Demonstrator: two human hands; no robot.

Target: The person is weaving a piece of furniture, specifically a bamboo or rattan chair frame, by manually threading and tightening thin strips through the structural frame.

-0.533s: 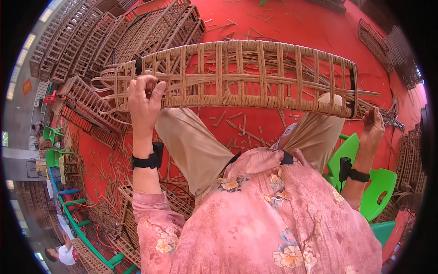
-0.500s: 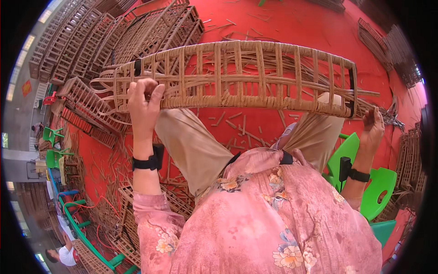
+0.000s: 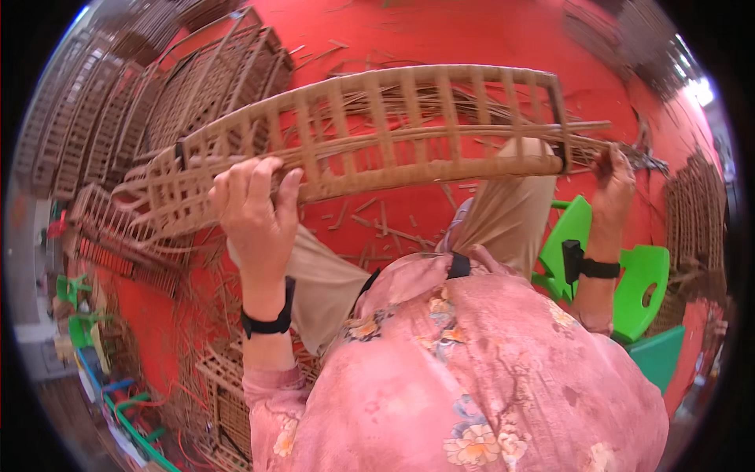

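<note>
One rattan frame (image 3: 370,134), two hands gripping

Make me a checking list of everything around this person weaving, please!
Surface: red floor, littered with cane scraps.
Job's things: long woven cane frame, held across the knees.
Clutter: stacked cane frames at left, more by the right edge.
Grippers: left hand grips the frame's near edge; right hand holds loose cane strips at its right end.
Cables: nothing seen.
Surroundings: green plastic chair beside the person; black wristbands on both wrists.
</note>
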